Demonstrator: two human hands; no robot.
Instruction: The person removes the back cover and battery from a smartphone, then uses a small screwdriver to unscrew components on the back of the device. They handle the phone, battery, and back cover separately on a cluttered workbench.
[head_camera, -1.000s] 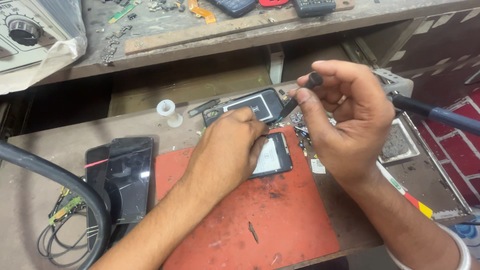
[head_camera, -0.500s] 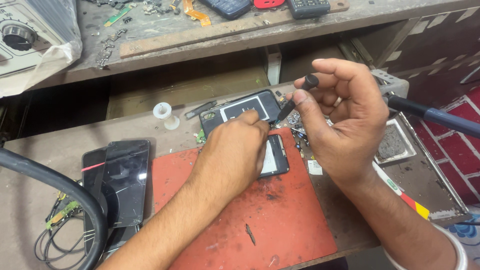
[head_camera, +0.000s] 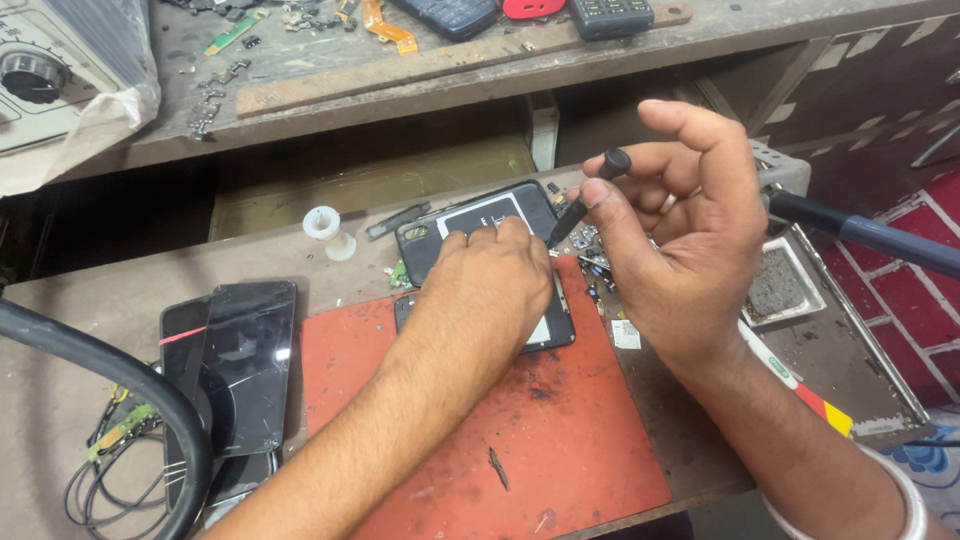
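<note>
At nine o'clock of the worn red rubber work mat (head_camera: 560, 440), a stack of dark glass phone screens (head_camera: 235, 360) lay on the grey bench (head_camera: 90, 320), with a thick black cable (head_camera: 110, 380) curving across them and a tangle of thin wires (head_camera: 100, 450) beside it. Near the mat's twelve o'clock edge stood a small white plastic spool (head_camera: 325, 225). The left hand (head_camera: 490, 290) lay flat, fingers curled narrow, pressing down on the opened black phone (head_camera: 545, 330) that sat at the top of the mat, just below a second black phone back cover (head_camera: 480, 215) at its twelve o'clock. The right hand (head_camera: 690, 240) pinched a slim black precision screwdriver (head_camera: 585, 195) between thumb and forefinger, the other fingers loosely spread, the tip angled down toward the phone's one o'clock corner, close to the left fingertips (head_camera: 510, 232); whether the tip touched a screw could not be told. To do this step well, the driver would likely need to stand squarer to the screw head, with the left hand keeping the phone from sliding and light downward pressure so the tip did not slip. Loose small parts (head_camera: 590, 265) lay scattered just beside that corner, and could easily be knocked away. At three o'clock rested a shallow metal tray (head_camera: 800, 300) and a blue-handled tool (head_camera: 860, 230).
</note>
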